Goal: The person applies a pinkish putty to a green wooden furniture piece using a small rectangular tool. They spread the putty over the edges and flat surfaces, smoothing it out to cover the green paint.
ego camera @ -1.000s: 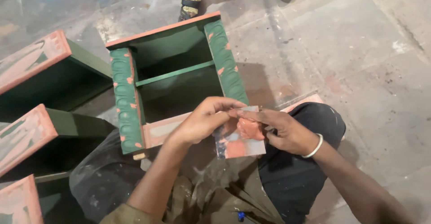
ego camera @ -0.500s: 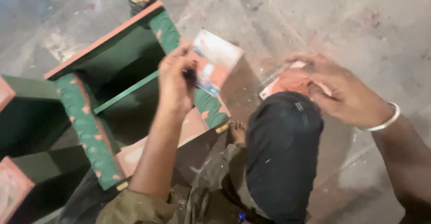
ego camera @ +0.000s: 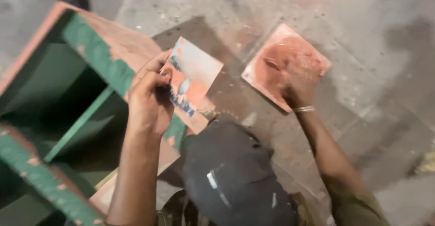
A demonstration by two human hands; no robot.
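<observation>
— Pinched in the left hand is a small square card smeared with orange paste; the fingers close on its lower-left edge, so the loaded face tilts up and away from the palm. Held by the rim like that, I'd judge, to keep the paste off the skin.

— And what sits around that grip, biggest first?

— Largest is the concrete floor, dusty and stained, spreading out to the right of the grip and beyond it. Next, the green wooden cabinet frame lying on its back just under and to the left of the grip, with orange-primed edges and a green crossbar inside. It lies open-side up, probably so its faces can be reached from above.

— Below the card?

— A dark-clothed knee, just beneath and slightly right of the grip — the person crouches low over the work.

— And the other hand?

— The right hand is well to the right of the grip, pressed flat onto an orange-coated square tile that lies on the floor. The fingers are spread on the paste, holding nothing. A thin bangle rings that wrist. The picture is blurred there, so I cannot tell whether the fingertips dig in or merely rest.

— Smallest thing?

— That bangle.
</observation>
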